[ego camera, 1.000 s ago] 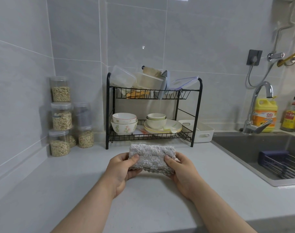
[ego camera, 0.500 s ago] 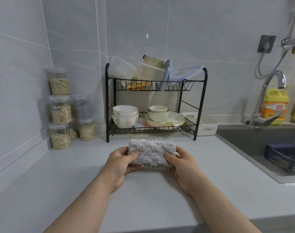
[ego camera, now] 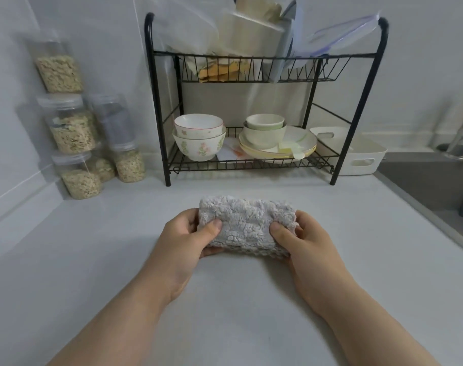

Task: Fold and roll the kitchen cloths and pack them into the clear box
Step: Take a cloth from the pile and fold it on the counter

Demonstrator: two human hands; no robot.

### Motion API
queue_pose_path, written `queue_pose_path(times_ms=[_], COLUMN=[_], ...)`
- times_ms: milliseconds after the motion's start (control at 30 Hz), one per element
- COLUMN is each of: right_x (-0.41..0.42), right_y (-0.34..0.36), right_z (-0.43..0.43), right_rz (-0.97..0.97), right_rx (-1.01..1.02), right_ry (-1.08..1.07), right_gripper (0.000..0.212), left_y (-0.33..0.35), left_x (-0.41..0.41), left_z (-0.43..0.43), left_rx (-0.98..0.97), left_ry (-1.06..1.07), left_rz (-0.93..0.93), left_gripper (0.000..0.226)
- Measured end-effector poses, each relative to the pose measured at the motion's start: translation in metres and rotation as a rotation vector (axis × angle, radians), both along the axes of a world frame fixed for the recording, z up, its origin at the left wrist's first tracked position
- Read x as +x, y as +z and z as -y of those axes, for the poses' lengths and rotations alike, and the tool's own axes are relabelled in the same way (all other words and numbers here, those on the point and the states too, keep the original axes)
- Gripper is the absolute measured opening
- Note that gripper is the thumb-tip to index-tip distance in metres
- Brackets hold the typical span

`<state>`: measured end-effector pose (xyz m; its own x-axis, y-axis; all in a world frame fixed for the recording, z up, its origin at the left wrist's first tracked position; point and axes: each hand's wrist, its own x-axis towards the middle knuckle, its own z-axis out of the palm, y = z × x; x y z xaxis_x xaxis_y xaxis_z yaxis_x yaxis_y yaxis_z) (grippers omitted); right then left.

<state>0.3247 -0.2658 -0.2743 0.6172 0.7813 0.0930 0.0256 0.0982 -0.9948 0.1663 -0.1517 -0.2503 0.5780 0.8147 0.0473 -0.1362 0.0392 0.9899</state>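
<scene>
Before rack (ego camera: 157,101) on counter (ego camera: 93,247): cloth (ego camera: 247,225) between left hand (ego camera: 184,240) and right hand (ego camera: 305,243); jars (ego camera: 74,133) left of rack, tub (ego camera: 368,151) right of it, bowls (ego camera: 198,143) within.

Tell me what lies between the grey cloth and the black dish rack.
Only bare white counter lies between the cloth and the rack, seen in the head view.

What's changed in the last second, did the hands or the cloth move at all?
Hardly anything. The left hand and right hand keep gripping the rolled grey cloth at its ends, in front of the black rack; nothing was picked up or let go. Only the camera moved closer, so the rack looks larger. Bowls and jars stayed put.
</scene>
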Motion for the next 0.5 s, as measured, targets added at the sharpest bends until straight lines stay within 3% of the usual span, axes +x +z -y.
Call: queue_pose_path(times_ms=[100, 300, 500], right_x=[-0.005, -0.011, -0.017], right_y=[0.012, 0.026, 0.058], right_z=[0.011, 0.018, 0.012], right_rz=[-0.06, -0.186, -0.128], right_rx=[0.056, -0.006, -0.339], right_ry=[0.022, -0.003, -0.078], right_gripper=[0.024, 0.023, 0.008], left_y=[0.004, 0.01, 0.024], left_x=[-0.001, -0.005, 0.001], left_z=[0.003, 0.003, 0.009], left_rx=[0.078, 0.11, 0.17], left_ry=[0.013, -0.004, -0.006], left_rz=[-0.069, -0.158, -0.395], left_gripper=[0.012, 0.023, 0.018])
